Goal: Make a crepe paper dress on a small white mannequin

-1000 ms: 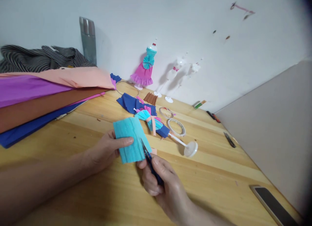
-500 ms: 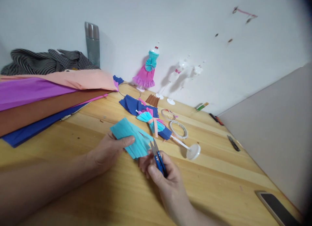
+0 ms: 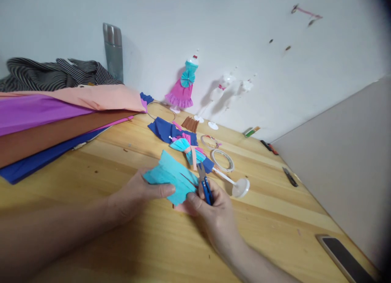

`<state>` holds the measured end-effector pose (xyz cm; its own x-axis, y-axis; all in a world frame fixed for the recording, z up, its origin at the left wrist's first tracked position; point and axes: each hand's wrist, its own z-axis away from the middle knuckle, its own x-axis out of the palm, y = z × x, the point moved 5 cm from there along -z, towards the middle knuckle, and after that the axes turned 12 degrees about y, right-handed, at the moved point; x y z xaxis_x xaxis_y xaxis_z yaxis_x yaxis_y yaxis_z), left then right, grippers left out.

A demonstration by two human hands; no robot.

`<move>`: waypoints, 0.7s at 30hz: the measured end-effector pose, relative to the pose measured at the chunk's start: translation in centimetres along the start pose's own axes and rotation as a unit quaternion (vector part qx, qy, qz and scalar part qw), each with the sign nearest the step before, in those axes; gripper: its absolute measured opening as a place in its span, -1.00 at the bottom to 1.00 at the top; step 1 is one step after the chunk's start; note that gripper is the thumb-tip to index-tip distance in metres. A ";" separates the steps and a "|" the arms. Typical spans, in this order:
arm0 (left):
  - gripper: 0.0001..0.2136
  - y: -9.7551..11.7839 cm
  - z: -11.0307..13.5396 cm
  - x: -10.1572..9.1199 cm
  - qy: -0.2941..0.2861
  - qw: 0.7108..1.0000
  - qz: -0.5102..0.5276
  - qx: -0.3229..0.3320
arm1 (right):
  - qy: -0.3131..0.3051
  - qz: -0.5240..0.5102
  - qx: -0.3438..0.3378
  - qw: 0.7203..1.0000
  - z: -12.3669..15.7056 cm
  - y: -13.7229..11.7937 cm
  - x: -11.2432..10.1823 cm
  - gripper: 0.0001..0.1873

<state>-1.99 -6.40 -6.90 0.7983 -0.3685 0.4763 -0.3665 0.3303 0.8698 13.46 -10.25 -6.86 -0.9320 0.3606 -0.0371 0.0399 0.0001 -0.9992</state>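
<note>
A piece of turquoise crepe paper [image 3: 172, 179] with a slit cut into its right side is held up above the table. My left hand [image 3: 149, 189] is closed on its left part, thumb on top. Blue-handled thread snips [image 3: 205, 185] lie in my right hand [image 3: 218, 211], blades pointing up and away from the paper. The right thumb and fingers also pinch the paper's right edge. Under the paper a pink piece [image 3: 185, 209] shows in part. Just beyond lies a small dress form in blue, pink and turquoise paper [image 3: 186, 148], its white base [image 3: 241, 187] to the right.
Rolls of coloured crepe paper [image 3: 61, 124] and striped cloth [image 3: 64, 75] are at the left, by a grey bottle [image 3: 113, 53]. A dressed form [image 3: 185, 83] and two white ones stand against the wall. Tape rolls [image 3: 222, 160], a cutter [image 3: 290, 177] and a phone [image 3: 345, 258] lie rightward.
My right hand has moved up to the paper and now pinches its right edge, the snips turned aside. The turquoise paper has shifted slightly right and its slit shows more clearly.
</note>
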 end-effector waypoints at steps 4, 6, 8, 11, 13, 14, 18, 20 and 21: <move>-0.77 0.4 -0.5 -0.7 0.045 0.999 -0.013 -0.021 | -0.010 0.016 -0.023 1.000 -0.5 0.2 -0.6 -0.70; -0.77 0.9 -0.7 -1.0 0.059 0.998 -0.025 -0.007 | -0.021 0.027 -0.034 0.999 -0.6 0.2 -0.6 -0.71; -0.78 1.2 -0.9 -1.1 0.060 0.997 -0.039 -0.002 | -0.030 0.041 -0.044 0.998 -0.7 -0.1 -0.5 -0.71; -0.81 1.1 -0.9 -1.3 0.047 0.998 -0.051 -0.012 | -0.032 0.065 -0.050 0.996 -0.7 -0.7 -0.3 -0.72; -0.82 1.0 -0.8 -1.5 0.045 0.997 -0.058 -0.020 | -0.033 0.080 -0.046 0.995 -0.7 -1.0 -0.2 -0.72; -0.82 0.9 -0.7 -1.5 0.046 0.997 -0.064 -0.023 | -0.035 0.085 -0.043 0.995 -0.6 -1.2 -0.1 -0.72; -0.79 1.0 -0.6 -1.6 0.058 0.992 -0.105 -0.029 | -0.060 0.092 -0.026 0.994 -0.5 -1.1 0.4 -0.70; -0.77 1.1 -0.5 -1.5 0.061 0.991 -0.114 -0.035 | -0.068 0.089 -0.021 0.993 -0.5 -0.9 0.5 -0.70; -0.76 1.1 -0.5 -1.4 0.064 0.990 -0.120 -0.036 | -0.065 0.090 -0.029 0.993 -0.6 -0.9 0.4 -0.71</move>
<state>-3.30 -5.05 -6.68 0.9137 -0.3326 0.2336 -0.1281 0.3098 0.9421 13.29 -9.53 -5.98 -0.9466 0.2355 -0.2201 0.2270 0.0024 -0.9739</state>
